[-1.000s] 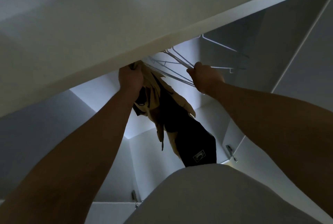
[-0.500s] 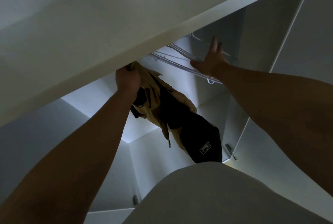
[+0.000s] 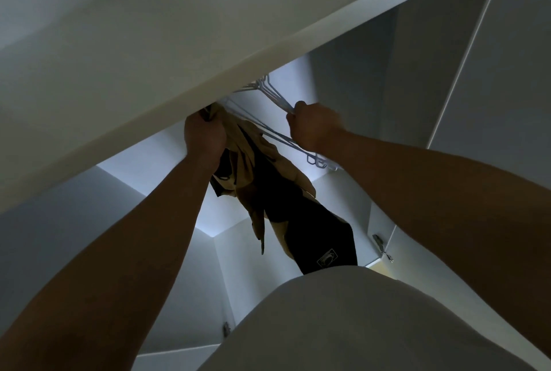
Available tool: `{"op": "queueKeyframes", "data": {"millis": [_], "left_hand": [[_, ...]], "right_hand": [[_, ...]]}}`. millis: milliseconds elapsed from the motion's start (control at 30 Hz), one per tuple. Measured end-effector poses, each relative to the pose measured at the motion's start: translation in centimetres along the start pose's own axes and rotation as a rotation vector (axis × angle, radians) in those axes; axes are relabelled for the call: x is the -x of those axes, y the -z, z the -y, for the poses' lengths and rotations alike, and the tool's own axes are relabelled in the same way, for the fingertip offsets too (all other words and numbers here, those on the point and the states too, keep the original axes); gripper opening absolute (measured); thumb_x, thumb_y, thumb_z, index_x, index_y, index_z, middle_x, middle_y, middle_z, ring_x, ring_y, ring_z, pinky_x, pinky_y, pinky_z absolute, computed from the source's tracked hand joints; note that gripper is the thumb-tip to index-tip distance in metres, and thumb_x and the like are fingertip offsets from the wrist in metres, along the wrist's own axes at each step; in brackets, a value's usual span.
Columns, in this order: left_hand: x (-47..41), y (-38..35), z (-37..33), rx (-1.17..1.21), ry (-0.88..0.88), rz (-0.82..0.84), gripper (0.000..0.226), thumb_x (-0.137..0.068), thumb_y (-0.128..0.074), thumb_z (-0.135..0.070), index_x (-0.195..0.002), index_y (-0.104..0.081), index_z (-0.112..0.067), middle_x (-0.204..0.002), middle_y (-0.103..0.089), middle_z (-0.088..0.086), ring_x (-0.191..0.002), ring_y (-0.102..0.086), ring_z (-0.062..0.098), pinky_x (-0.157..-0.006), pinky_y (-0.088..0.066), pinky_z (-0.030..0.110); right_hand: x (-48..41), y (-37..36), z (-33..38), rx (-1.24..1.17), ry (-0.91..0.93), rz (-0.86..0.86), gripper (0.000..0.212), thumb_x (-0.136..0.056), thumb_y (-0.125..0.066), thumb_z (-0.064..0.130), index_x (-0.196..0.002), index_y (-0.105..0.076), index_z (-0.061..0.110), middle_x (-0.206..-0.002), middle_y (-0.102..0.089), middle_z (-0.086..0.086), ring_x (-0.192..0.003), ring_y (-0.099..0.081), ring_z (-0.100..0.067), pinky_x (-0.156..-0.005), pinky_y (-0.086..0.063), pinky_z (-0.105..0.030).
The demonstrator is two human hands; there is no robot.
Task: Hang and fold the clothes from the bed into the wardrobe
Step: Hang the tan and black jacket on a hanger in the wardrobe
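Reaching up into the wardrobe [image 3: 351, 87], the left hand [image 3: 204, 135] grips the top of the tan and black clothes [image 3: 268, 191] (any hanger is hidden), which hang in the middle. The right hand [image 3: 314, 126] is curled round the white hangers [image 3: 274, 97]. A hard pull could tangle them and drop the clothes.

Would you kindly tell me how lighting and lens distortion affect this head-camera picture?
Head view: dim overall, brightest on the white wardrobe inner panel behind the tan and black garment, so the left hand and right hand read dark and backlit; the wide-angle lens swells the forearms; the white wire hangers look sharp, without glare.
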State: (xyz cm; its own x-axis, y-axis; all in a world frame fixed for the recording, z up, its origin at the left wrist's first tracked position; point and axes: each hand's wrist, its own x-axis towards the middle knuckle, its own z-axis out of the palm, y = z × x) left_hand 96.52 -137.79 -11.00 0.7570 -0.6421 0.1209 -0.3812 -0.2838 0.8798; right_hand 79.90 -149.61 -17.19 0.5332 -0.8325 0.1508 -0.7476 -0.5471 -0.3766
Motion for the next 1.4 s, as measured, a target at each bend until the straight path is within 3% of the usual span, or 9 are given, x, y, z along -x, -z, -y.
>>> {"op": "queueKeyframes", "data": {"millis": [267,367,433,533,733,933,1167,1300,1400], "left_hand": [[-0.5,-0.4,0.3,-0.020,-0.001,0.002,0.014,-0.098,-0.053,-0.013,-0.086,-0.054,-0.021,-0.080,-0.054,-0.012,-0.072,-0.052,-0.001,-0.067,-0.044,0.019],[-0.6,-0.3,0.2,-0.003,0.010,0.013,0.016,-0.099,-0.054,-0.013,-0.086,-0.055,-0.022,-0.085,-0.055,-0.011,-0.079,-0.056,0.006,-0.078,-0.047,0.024],[-0.5,-0.2,-0.1,0.015,0.019,0.024,0.008,-0.099,-0.054,-0.014,-0.106,-0.059,-0.016,-0.099,-0.060,-0.005,-0.096,-0.059,0.015,-0.091,-0.049,0.030],[-0.3,-0.2,-0.5,0.018,0.037,0.018,0.028,-0.100,-0.053,-0.015,-0.126,-0.057,-0.005,-0.121,-0.062,0.010,-0.111,-0.059,0.024,-0.101,-0.048,0.035],[-0.1,0.4,-0.6,0.033,0.023,0.031,0.026,-0.102,-0.051,-0.014,-0.125,-0.057,-0.002,-0.126,-0.061,0.013,-0.112,-0.057,0.024,-0.103,-0.045,0.034],[0.2,1.3,-0.4,0.099,-0.001,0.044,0.013,-0.100,-0.053,-0.017,-0.110,-0.060,-0.015,-0.108,-0.061,-0.001,-0.112,-0.060,0.023,-0.106,-0.047,0.039],[0.8,3.4,0.9,0.198,0.002,0.067,0.039,-0.096,-0.061,-0.021,-0.132,-0.056,-0.005,-0.128,-0.061,0.010,-0.116,-0.060,0.025,-0.102,-0.050,0.047],[0.9,5.1,1.7,0.256,0.017,0.097,0.037,-0.093,-0.064,-0.021,-0.127,-0.058,-0.008,-0.122,-0.063,0.008,-0.111,-0.063,0.024,-0.096,-0.055,0.046],[1.1,6.3,2.2,0.265,-0.040,0.092,0.013,-0.092,-0.065,-0.020,-0.105,-0.064,-0.017,-0.105,-0.066,0.000,-0.100,-0.066,0.018,-0.092,-0.057,0.043]], "right_hand": [[0.3,1.0,-0.7,-0.054,-0.166,0.025,0.031,-0.096,-0.040,0.023,-0.120,-0.050,0.007,-0.110,-0.059,-0.015,-0.077,-0.050,-0.028,-0.065,-0.040,-0.036],[-0.2,2.2,-2.0,-0.070,-0.328,-0.020,0.035,-0.094,-0.042,0.021,-0.126,-0.051,0.010,-0.120,-0.060,-0.017,-0.102,-0.062,-0.040,-0.077,-0.048,-0.042],[-0.4,2.9,-2.8,-0.077,-0.420,-0.038,0.036,-0.095,-0.041,0.019,-0.128,-0.053,0.012,-0.124,-0.060,-0.018,-0.111,-0.061,-0.042,-0.088,-0.049,-0.046],[-0.5,3.6,-3.9,-0.096,-0.483,-0.078,0.035,-0.099,-0.039,0.021,-0.130,-0.052,0.011,-0.128,-0.058,-0.020,-0.117,-0.058,-0.043,-0.095,-0.047,-0.048],[0.8,3.2,-3.0,0.030,-0.471,-0.056,0.052,-0.102,-0.043,0.022,-0.147,-0.025,0.004,-0.144,-0.039,-0.019,-0.118,-0.057,-0.041,-0.088,-0.045,-0.045],[3.2,2.9,-2.0,0.196,-0.413,-0.083,0.082,-0.098,-0.056,0.017,-0.158,0.001,0.021,-0.158,-0.014,-0.020,-0.127,-0.045,-0.040,-0.089,-0.050,-0.051],[6.8,2.4,1.8,0.383,-0.351,-0.101,0.085,-0.089,-0.059,0.018,-0.156,-0.007,0.022,-0.154,-0.019,-0.025,-0.136,-0.032,-0.043,-0.108,-0.033,-0.054],[9.6,1.6,6.2,-0.028,-0.186,-0.239,0.052,-0.098,-0.049,0.045,-0.142,-0.041,0.020,-0.142,-0.044,-0.014,-0.124,-0.049,-0.035,-0.105,-0.040,-0.050],[12.8,1.4,10.0,-0.283,-0.096,-0.189,0.053,-0.092,-0.036,0.070,-0.119,-0.057,0.030,-0.109,-0.065,0.008,-0.094,-0.064,-0.017,-0.084,-0.052,-0.038]]}}
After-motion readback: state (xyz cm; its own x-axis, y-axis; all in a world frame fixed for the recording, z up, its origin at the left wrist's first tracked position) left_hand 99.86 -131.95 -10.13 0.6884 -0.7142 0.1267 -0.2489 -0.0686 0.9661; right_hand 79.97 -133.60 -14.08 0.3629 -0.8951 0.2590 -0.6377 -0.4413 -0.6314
